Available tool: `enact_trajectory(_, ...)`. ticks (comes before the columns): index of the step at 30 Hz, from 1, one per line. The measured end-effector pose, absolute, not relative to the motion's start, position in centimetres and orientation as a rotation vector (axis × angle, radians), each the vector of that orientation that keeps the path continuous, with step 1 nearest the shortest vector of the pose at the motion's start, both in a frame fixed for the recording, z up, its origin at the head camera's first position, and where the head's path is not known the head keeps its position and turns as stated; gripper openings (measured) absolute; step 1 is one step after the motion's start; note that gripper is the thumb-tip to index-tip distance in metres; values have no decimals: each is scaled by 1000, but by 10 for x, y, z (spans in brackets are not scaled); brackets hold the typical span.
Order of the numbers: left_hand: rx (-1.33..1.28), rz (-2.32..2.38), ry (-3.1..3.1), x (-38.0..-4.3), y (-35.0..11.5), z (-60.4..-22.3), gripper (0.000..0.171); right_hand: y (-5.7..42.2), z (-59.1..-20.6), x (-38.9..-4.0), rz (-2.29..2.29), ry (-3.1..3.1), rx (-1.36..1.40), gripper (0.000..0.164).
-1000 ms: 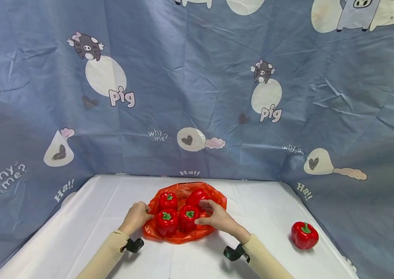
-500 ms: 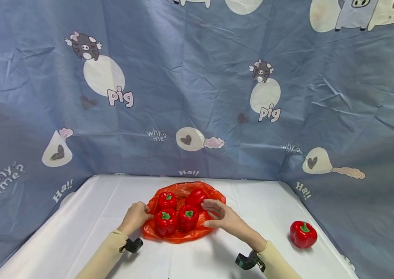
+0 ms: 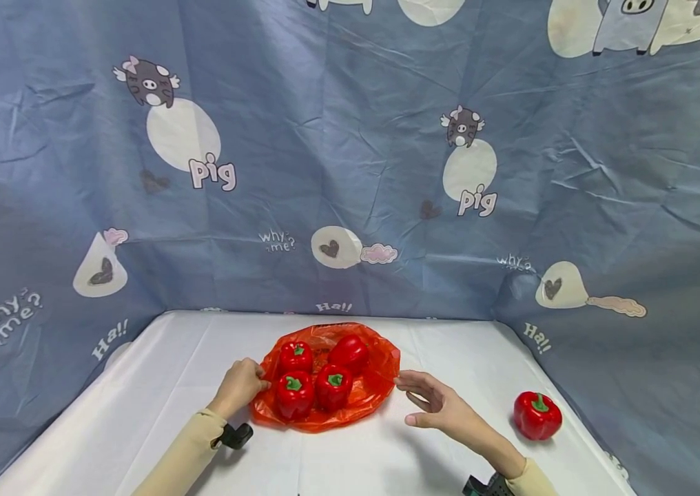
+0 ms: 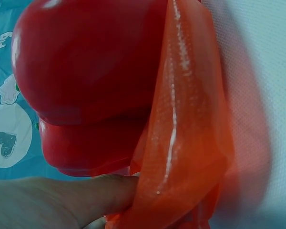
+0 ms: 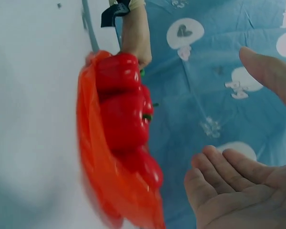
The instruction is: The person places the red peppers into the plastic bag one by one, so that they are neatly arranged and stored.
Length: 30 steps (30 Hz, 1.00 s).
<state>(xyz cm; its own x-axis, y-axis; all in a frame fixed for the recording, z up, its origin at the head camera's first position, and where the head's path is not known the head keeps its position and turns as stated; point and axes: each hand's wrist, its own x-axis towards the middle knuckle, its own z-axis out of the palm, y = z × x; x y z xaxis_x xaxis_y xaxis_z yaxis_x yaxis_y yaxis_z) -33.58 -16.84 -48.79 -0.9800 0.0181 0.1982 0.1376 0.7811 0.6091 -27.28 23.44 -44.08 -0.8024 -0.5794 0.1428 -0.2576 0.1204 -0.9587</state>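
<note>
An orange plastic bag (image 3: 365, 394) lies spread on the table with several red bell peppers (image 3: 295, 395) inside, three with green stems facing up and one tipped on its side. At its left edge my left hand (image 3: 240, 387) pinches the plastic; in the left wrist view the thumb (image 4: 109, 193) presses against the bag's orange fold (image 4: 181, 133). My right hand (image 3: 439, 406) hovers just right of the bag, thumb and fingers spread, holding nothing. The right wrist view shows its open palm (image 5: 248, 195) apart from the bag.
Another red bell pepper (image 3: 537, 415) stands alone on the white-covered table (image 3: 350, 461), near its right edge. A blue printed curtain (image 3: 350, 172) encloses the back and both sides.
My right hand has drawn away from the peppers, moving right and toward me past the bag's edge. The left hand keeps its place on the bag.
</note>
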Motion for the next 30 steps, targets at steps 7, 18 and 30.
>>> enact_trajectory(7, -120, -977, -2800, -336, -168, -489, 44, 275, -442, -261, -1800, 2119, -765, 67)
enact_trajectory(18, -120, -988, -2798, -337, -170, -489, 39, 334, -423, -250, -1903, 2145, -911, 67)
enact_trajectory(30, -121, -997, -2798, -337, -169, -489, 42, 398, -412, -245, -1890, 2514, -700, 66)
